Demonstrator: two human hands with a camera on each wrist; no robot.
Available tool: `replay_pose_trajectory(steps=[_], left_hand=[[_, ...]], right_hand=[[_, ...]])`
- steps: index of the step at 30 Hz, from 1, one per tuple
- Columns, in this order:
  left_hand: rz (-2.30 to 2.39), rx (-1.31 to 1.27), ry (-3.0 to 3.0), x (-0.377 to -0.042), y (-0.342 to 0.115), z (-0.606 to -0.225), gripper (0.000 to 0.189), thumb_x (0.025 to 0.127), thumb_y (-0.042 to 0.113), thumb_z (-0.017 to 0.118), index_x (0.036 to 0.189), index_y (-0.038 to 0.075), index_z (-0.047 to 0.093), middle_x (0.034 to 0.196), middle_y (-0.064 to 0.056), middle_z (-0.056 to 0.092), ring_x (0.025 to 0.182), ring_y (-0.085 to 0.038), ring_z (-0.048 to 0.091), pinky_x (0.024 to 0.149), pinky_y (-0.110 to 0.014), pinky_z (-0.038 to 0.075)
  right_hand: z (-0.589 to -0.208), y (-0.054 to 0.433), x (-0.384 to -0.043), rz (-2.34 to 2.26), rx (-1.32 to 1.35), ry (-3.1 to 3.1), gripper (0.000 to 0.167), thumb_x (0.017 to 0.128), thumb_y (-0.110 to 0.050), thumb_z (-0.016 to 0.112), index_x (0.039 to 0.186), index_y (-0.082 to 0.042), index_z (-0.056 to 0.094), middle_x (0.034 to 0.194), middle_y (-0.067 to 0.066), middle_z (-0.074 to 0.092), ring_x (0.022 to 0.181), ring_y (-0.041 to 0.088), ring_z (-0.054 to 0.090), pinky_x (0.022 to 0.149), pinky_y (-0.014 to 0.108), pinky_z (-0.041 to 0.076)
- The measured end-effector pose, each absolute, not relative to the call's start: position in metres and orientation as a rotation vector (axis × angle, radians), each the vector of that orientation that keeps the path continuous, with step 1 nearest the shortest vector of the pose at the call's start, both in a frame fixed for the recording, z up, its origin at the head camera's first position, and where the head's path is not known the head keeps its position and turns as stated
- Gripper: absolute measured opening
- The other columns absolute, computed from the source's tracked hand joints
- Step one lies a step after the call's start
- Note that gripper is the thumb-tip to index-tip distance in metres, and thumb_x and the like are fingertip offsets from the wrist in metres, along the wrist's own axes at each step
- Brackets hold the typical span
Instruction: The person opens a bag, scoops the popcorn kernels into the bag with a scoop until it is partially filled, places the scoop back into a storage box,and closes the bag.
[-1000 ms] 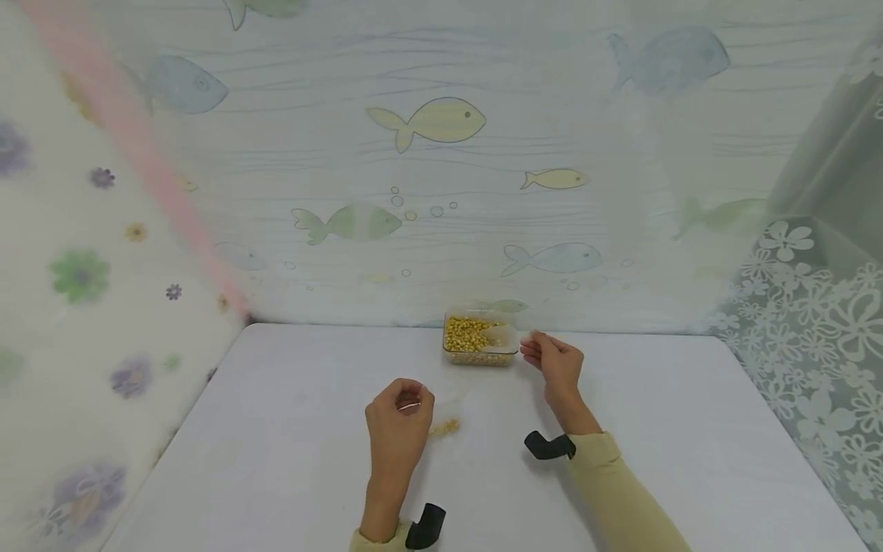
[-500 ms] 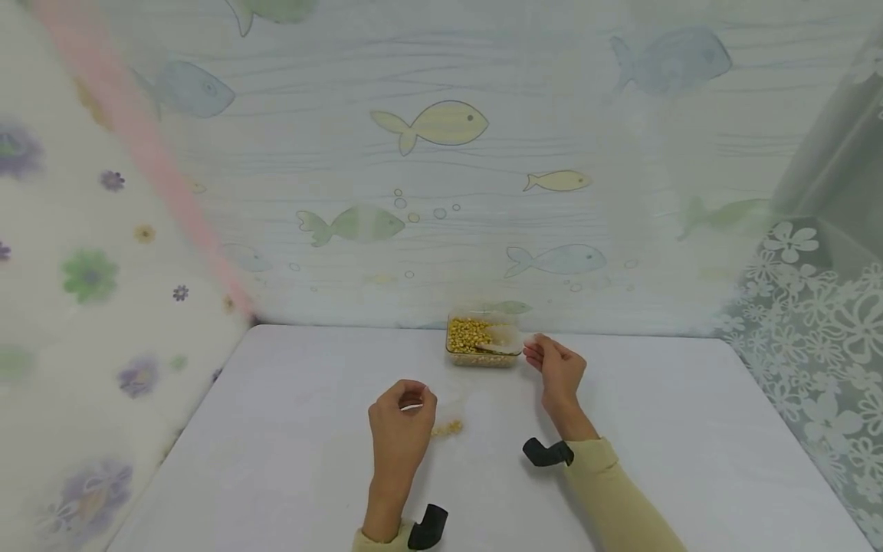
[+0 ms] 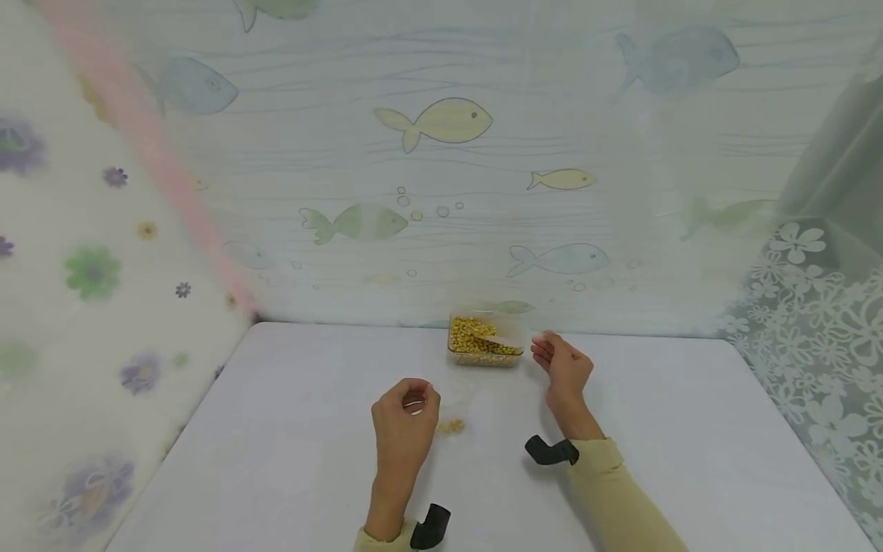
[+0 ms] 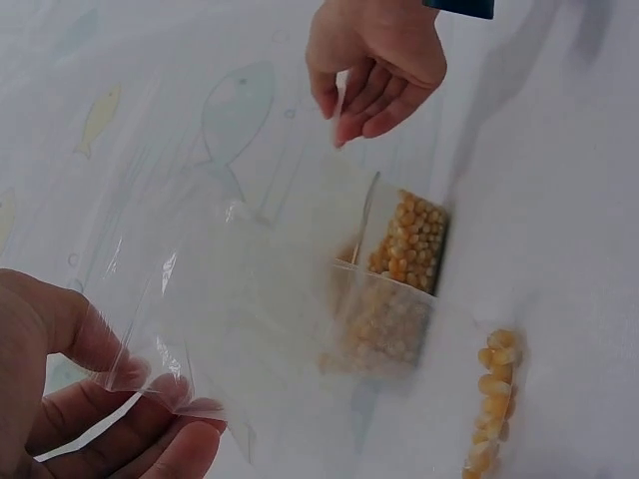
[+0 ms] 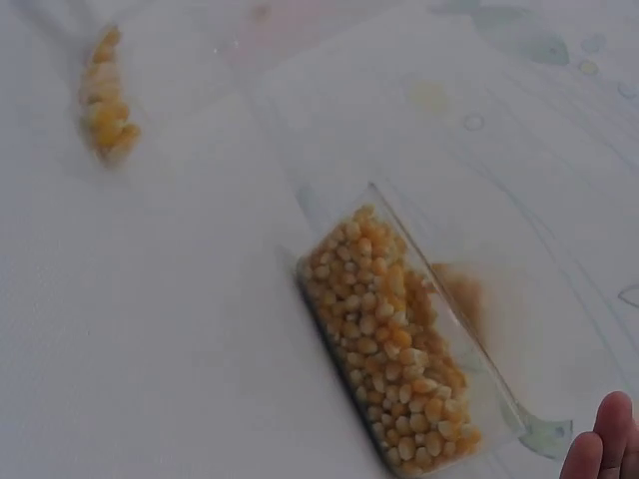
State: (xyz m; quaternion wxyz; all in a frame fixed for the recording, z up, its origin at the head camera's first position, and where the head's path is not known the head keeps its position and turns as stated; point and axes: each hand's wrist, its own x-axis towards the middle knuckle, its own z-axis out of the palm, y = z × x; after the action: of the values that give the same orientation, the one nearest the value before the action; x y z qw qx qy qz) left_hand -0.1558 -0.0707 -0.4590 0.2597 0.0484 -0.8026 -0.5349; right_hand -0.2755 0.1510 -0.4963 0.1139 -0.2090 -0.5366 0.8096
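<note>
My left hand [image 3: 405, 422] pinches the upper edge of a clear plastic bag [image 4: 230, 279] between thumb and fingers. A short row of corn kernels [image 4: 494, 399] lies along the bag's bottom, low over the table. Farther forward, my right hand [image 3: 567, 372] pinches the thin end of a translucent whitish scoop [image 3: 502, 340]. The scoop slants into a rectangular clear container [image 3: 485, 359] of yellow corn kernels [image 3: 469, 331], its lower edge among them. Only a few fingertips [image 5: 614, 439] of this hand show in the right wrist view.
The container stands near the far edge of the white table [image 3: 297, 429], close to a fish-patterned backdrop [image 3: 441, 176]. A flower-printed sheet [image 3: 90, 322] borders the left side, and a lace-patterned cloth [image 3: 821, 345] borders the right.
The scoop has tilted in the container, showing a narrower, slanted face over the kernels. My right hand has shifted slightly. The left hand stays nearly in place with the bag.
</note>
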Motion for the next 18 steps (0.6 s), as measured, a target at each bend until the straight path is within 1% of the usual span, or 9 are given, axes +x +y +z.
replay_pose_trajectory(steps=[3,6,8,11,15,18], left_hand=[[-1.454,0.131,-2.179,-0.1564,-0.0705,-0.4593,0.005,0.087,0.002,0.07,0.084,0.004,0.073,0.08,-0.004,0.072,0.074,-0.013,0.07,0.07,-0.025,0.06],[-1.454,0.122,-2.178,-0.1567,-0.0704,-0.4599,0.005,0.088,0.002,0.07,0.085,0.002,0.073,0.08,-0.004,0.072,0.075,-0.013,0.07,0.07,-0.024,0.06],[-1.45,0.108,-2.178,-0.1568,-0.0704,-0.4606,0.005,0.087,0.002,0.069,0.085,0.001,0.074,0.08,-0.004,0.072,0.074,-0.013,0.07,0.069,-0.024,0.06],[-1.461,0.087,-2.176,-0.1563,-0.07,-0.4609,0.005,0.087,0.001,0.069,0.085,0.003,0.074,0.081,-0.004,0.072,0.074,-0.013,0.07,0.069,-0.025,0.06],[-1.479,0.061,-2.177,-0.1559,-0.0697,-0.4614,0.008,0.086,-0.001,0.068,0.085,0.005,0.074,0.081,-0.004,0.072,0.075,-0.013,0.07,0.07,-0.026,0.06],[-1.48,0.057,-2.179,-0.156,-0.0699,-0.4623,0.008,0.087,-0.002,0.068,0.085,0.004,0.073,0.082,-0.004,0.072,0.076,-0.013,0.07,0.071,-0.027,0.06]], right_hand=[[-0.4966,0.1519,-0.2765,2.457,-0.668,-1.507,0.024,0.099,-0.019,0.064,0.113,0.001,0.067,0.069,-0.008,0.074,0.069,0.005,0.073,0.075,0.021,0.06],[-0.4971,0.1522,-0.2759,2.538,-0.695,-1.436,0.014,0.1,-0.018,0.063,0.103,-0.005,0.067,0.07,-0.006,0.074,0.07,0.006,0.072,0.076,0.021,0.059],[-0.4979,0.1528,-0.2753,2.584,-0.715,-1.4,0.012,0.1,-0.018,0.063,0.099,-0.007,0.068,0.072,-0.005,0.075,0.072,0.006,0.072,0.077,0.02,0.059],[-0.4987,0.1539,-0.2748,2.659,-0.736,-1.36,0.012,0.101,-0.019,0.061,0.099,-0.009,0.068,0.074,-0.005,0.075,0.075,0.007,0.073,0.079,0.02,0.058],[-0.4981,0.155,-0.2749,2.74,-0.744,-1.32,0.014,0.102,-0.019,0.06,0.105,-0.008,0.066,0.076,-0.003,0.076,0.076,0.008,0.072,0.08,0.02,0.058],[-0.4962,0.1552,-0.2738,2.772,-0.739,-1.316,0.013,0.102,-0.019,0.06,0.103,-0.008,0.067,0.076,-0.003,0.076,0.075,0.008,0.072,0.079,0.02,0.058]])
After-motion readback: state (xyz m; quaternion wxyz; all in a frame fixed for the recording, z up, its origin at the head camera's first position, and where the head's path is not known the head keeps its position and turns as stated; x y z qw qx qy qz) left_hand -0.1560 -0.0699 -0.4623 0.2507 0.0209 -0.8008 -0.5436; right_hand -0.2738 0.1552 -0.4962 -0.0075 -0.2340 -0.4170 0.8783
